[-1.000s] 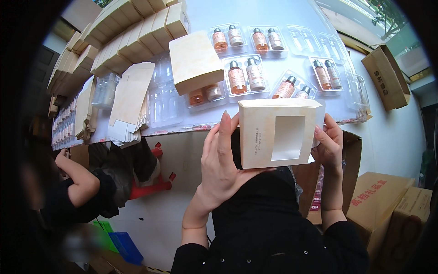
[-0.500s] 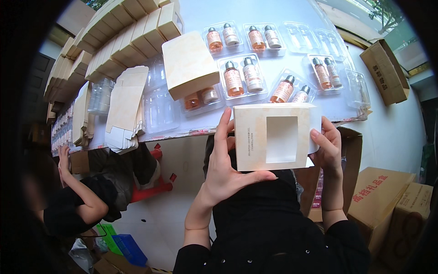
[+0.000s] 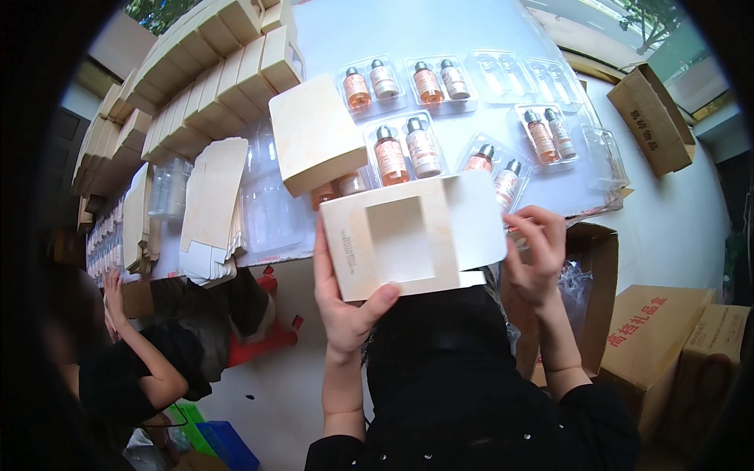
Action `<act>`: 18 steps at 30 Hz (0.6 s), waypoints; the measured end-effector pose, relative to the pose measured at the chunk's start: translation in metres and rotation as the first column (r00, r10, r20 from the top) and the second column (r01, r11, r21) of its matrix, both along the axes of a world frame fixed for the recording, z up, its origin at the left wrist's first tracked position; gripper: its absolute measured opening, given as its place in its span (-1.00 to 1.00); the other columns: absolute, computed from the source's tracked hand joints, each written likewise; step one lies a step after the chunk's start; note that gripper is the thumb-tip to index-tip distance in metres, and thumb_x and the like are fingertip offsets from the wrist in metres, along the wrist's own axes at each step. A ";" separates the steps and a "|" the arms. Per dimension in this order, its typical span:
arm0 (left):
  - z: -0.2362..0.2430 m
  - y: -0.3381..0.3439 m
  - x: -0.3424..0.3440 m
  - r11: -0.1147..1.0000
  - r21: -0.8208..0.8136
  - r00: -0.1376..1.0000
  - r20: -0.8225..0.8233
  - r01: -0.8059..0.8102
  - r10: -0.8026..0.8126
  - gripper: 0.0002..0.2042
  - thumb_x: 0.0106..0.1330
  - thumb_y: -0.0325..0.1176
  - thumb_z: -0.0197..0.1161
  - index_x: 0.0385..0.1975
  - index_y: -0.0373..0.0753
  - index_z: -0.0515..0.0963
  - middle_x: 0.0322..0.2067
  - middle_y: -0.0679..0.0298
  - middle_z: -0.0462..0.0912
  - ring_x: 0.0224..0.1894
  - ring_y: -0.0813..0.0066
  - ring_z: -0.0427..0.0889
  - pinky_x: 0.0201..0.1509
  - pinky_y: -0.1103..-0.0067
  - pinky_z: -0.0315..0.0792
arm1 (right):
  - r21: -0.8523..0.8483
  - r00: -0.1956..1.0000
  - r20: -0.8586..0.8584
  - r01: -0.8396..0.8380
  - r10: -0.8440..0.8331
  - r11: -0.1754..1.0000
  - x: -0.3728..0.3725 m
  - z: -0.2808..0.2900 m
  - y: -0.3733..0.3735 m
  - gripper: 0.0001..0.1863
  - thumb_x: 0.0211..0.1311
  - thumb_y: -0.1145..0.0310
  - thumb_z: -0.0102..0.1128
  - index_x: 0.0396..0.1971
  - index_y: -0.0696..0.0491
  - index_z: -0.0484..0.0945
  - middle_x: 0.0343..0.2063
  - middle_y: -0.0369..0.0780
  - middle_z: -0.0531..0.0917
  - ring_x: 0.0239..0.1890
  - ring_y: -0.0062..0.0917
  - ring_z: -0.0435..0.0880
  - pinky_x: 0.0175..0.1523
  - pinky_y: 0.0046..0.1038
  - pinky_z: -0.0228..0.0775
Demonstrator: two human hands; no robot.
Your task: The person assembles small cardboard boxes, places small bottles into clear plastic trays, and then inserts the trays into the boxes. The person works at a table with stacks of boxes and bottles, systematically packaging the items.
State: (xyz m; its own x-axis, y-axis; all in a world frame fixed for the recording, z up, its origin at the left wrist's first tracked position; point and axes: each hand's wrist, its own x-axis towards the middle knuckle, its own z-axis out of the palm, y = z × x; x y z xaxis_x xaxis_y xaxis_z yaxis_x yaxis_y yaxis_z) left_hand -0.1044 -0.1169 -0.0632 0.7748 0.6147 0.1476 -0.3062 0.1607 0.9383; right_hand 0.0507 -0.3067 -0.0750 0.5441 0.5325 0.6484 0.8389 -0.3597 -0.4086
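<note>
A cream cardboard box (image 3: 345, 243) with a rectangular cut-out window is held in front of me by my left hand (image 3: 349, 314). Its thumb lies on the front face below the window and its fingers go behind the left end. From the box's right end a white flap (image 3: 475, 224) sticks out unfolded. My right hand (image 3: 538, 255) is just beside that flap's edge, fingers bent and apart, with nothing visible in them. Behind the box, a clear tray of two bottles (image 3: 506, 184) lies slanted on the table, partly covered by the flap.
More bottle trays (image 3: 408, 153) and clear plastic trays (image 3: 503, 74) lie on the table (image 3: 424, 31). A closed box (image 3: 318, 137) rests on one tray. Stacked boxes (image 3: 212, 86) and flat cartons (image 3: 212, 196) stand left. Another person's hand (image 3: 115, 298) is far left; large cartons (image 3: 656, 337) stand right.
The box has moved left in my left hand and tilted slightly. My right hand has come away from the box's end, and the white flap now extends outward, more exposed.
</note>
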 end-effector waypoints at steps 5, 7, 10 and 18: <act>-0.004 0.006 -0.011 0.997 -0.007 0.996 -0.042 -0.078 0.077 -0.03 -0.02 -0.35 0.38 0.35 -0.37 -0.14 0.19 0.07 0.24 0.21 0.31 0.32 0.27 0.45 0.24 | -0.067 0.982 0.110 0.159 -0.151 0.985 -0.010 -0.010 0.023 -0.66 -0.17 0.49 0.41 -0.28 0.08 0.59 -0.22 -0.21 0.51 -0.17 -0.33 0.46 -0.14 -0.41 0.35; -0.006 0.004 -0.014 0.997 -0.022 0.996 -0.052 -0.069 0.067 -0.04 -0.02 -0.37 0.36 0.35 -0.37 -0.15 0.19 0.07 0.24 0.22 0.31 0.30 0.28 0.45 0.20 | -0.021 0.976 0.142 0.171 -0.167 0.985 -0.006 -0.018 0.022 -0.69 -0.15 0.55 0.39 -0.30 0.09 0.58 -0.23 -0.20 0.51 -0.18 -0.33 0.46 -0.15 -0.40 0.35; -0.011 0.003 -0.015 0.998 -0.041 0.998 -0.056 -0.039 0.036 -0.04 -0.03 -0.38 0.34 0.35 -0.38 -0.14 0.19 0.07 0.24 0.22 0.31 0.30 0.28 0.46 0.19 | -0.005 0.985 0.112 0.131 -0.130 0.991 -0.002 -0.019 0.012 -0.72 -0.13 0.63 0.33 -0.34 0.10 0.54 -0.25 -0.18 0.50 -0.21 -0.32 0.45 -0.21 -0.39 0.34; -0.015 -0.004 -0.009 0.995 -0.092 0.996 -0.074 -0.050 0.043 -0.04 -0.06 -0.34 0.33 0.35 -0.39 -0.13 0.19 0.07 0.25 0.21 0.32 0.30 0.29 0.46 0.18 | -0.049 0.994 0.046 0.099 -0.097 0.994 0.003 -0.008 -0.014 -0.38 -0.23 0.13 0.48 -0.17 0.12 0.42 0.11 0.09 0.30 0.06 -0.12 0.35 0.05 -0.21 0.29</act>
State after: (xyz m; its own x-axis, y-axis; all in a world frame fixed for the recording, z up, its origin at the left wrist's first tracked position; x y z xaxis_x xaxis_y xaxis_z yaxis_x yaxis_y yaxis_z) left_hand -0.1138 -0.1208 -0.0786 0.7518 0.6586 0.0329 -0.2478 0.2360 0.9396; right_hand 0.0541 -0.3210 -0.0828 0.5673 0.5109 0.6459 0.8150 -0.4608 -0.3513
